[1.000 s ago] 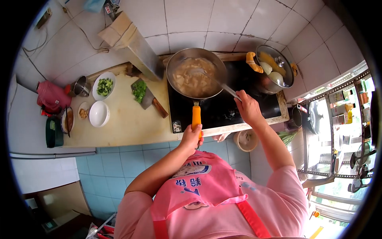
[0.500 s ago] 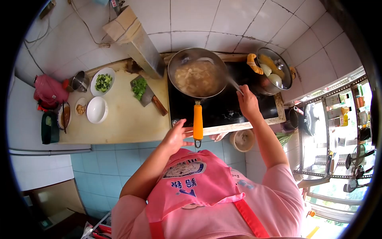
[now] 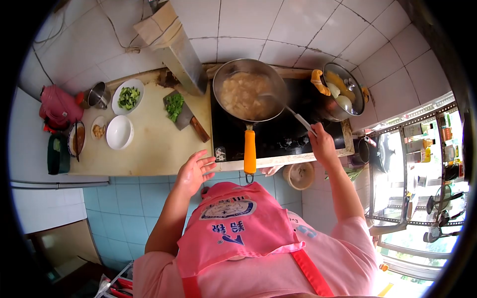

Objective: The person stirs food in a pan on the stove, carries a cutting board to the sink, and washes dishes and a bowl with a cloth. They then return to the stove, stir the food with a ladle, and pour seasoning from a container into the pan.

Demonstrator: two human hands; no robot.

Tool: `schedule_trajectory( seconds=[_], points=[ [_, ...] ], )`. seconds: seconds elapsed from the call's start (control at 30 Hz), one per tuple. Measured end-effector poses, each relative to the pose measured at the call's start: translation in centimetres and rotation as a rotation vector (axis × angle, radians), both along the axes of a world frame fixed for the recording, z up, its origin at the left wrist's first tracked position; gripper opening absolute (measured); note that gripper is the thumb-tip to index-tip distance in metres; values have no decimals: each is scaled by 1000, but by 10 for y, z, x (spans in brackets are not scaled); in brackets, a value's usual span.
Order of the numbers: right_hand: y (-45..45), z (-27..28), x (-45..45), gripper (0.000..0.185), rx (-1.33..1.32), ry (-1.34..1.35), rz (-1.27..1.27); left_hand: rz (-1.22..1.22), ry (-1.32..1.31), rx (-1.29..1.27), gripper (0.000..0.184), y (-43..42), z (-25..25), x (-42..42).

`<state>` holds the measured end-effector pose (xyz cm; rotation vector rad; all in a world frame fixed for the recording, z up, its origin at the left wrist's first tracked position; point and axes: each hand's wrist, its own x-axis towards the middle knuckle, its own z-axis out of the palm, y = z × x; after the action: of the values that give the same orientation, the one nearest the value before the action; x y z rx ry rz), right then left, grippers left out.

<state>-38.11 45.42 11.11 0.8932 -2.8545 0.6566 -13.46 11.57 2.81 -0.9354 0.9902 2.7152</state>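
Note:
My right hand (image 3: 323,145) is closed around the pale handle of a metal spatula (image 3: 297,115). Its head lies partly under the liquid in a frying pan (image 3: 285,97). Pale chunks in brownish broth (image 3: 243,94) fill the pan, and steam blurs its right side. The pan's yellow handle (image 3: 250,151) points towards me, untouched. To the left of that handle, my left hand (image 3: 195,171) hovers at the counter's front edge, fingers spread and holding nothing. A cleaver (image 3: 188,116) with chopped greens (image 3: 174,106) on its blade rests on the counter beyond it.
The pan sits on a black cooktop (image 3: 293,144). At its right stands a glass-lidded pot (image 3: 343,92) with orange-wrapped handles. Left on the counter are a plate of chopped green vegetables (image 3: 128,98), a white bowl (image 3: 119,132) and a small dish (image 3: 98,128). A metal post (image 3: 185,64) rises behind.
My right hand has moved right and towards me, drawing the spatula's head from the pan's far side to its right. My left hand has shifted left, away from the pan handle.

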Motion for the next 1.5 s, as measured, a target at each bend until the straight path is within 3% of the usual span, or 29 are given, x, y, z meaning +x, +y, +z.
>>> schedule_trajectory(
  seconds=[0.7,0.83,1.0,1.2,1.33,1.5],
  points=[
    [-36,-13,47,20,-195,-20,58,98,0,-6,46,-24,1,21],
    [-32,-10,51,20,-167,-50,31,100,-2,-11,46,-28,0,21],
    [-29,-1,54,20,-325,-73,-71,100,-1,-8,44,-31,4,19],
    [-29,-21,23,20,-315,42,-131,105,-10,-18,44,-28,3,17],
    [-28,-43,12,18,-252,-15,-110,111,-5,-18,44,-26,4,18],
    [-49,-36,18,17,-364,-69,-125,134,-13,-13,44,-25,1,23]
  ],
)
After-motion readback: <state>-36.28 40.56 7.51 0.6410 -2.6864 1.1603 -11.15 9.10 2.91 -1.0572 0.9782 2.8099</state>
